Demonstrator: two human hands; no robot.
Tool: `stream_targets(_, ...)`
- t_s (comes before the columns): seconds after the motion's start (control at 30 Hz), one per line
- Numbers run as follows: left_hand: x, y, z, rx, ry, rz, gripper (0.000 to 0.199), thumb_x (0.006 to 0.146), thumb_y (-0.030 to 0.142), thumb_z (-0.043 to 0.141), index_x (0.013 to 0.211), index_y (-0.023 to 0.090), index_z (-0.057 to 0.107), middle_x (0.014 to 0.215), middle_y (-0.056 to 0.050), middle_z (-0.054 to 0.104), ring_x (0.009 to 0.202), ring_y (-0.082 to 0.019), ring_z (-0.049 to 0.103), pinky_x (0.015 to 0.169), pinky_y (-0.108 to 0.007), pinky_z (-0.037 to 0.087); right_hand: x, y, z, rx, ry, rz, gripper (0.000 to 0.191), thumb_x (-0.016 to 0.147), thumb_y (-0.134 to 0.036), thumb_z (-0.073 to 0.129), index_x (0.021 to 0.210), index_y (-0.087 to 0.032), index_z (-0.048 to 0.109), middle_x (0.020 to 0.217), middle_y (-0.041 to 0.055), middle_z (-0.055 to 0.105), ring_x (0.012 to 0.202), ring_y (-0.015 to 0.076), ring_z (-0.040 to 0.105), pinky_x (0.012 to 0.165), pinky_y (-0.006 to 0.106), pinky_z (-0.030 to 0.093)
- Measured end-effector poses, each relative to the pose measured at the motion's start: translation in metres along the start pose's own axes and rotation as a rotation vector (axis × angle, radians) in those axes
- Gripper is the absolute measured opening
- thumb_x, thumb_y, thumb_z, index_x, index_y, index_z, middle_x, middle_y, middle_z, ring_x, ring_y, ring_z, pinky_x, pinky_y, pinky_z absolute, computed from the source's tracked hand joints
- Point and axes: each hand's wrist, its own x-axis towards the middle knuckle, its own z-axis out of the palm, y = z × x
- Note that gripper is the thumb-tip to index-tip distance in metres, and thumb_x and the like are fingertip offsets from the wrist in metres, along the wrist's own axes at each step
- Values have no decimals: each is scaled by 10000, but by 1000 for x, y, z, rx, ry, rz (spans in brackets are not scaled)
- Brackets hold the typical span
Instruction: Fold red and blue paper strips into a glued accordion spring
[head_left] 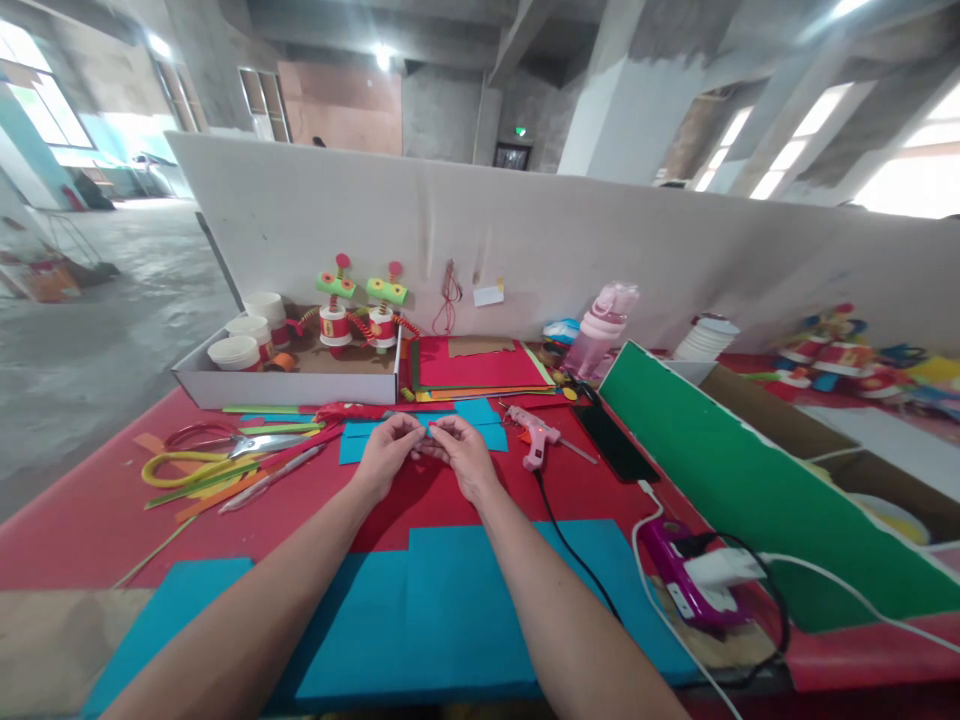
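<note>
Both my hands meet over the middle of the red-covered table, fingertips almost together. My left hand (390,455) is closed in a pinch, and so is my right hand (466,458). A tiny reddish spot shows between the fingertips, too small to name. Under and behind the hands lie small blue paper pieces (487,432). Right of my right hand rests a pink glue gun (534,430) with a black cord. To the left are yellow-handled scissors (217,460), a pen (271,480) and several coloured paper strips (217,497).
A white box (292,390) holds paper cups (234,352) and two paper-cup figures (335,322). Behind the hands is a stack of coloured paper (480,370). Blue sheets (465,600) line the front edge. At right are a phone (615,440), purple power strip (694,580), pink bottle (600,330) and green board (750,510).
</note>
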Motion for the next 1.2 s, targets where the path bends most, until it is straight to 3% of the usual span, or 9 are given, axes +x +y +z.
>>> stream_targets(0.57,1,-6,0,-9,12,29,122,650,261,686,667,165,613,608,20,574,552,-99,510,559,-223,419,2,3,1,59,67,-30,317,556,-369,805,707,-192,590,670,-56,609,575,122,634,655,316,581)
stream_targets(0.83,1,-5,0,23,33,56,106,662,246,670,649,164,605,570,20,564,539,-98,499,552,-222,395,1,-1,-1,30,14,5,329,578,-376,807,750,-181,605,642,-43,631,600,118,648,699,293,576)
stream_targets(1.03,2,-6,-1,-6,23,48,141,679,265,677,668,149,597,565,17,567,542,-95,505,550,-211,395,1,-1,-1,3,17,-15,383,516,-327,835,774,-166,602,676,-46,642,608,124,668,693,273,571)
stream_targets(1.2,1,-5,2,-99,-20,-28,224,666,312,726,762,142,615,638,3,610,560,-97,540,563,-216,423,2,-1,-2,-85,63,-28,342,557,-340,800,775,-164,604,642,-41,637,572,119,651,624,248,551)
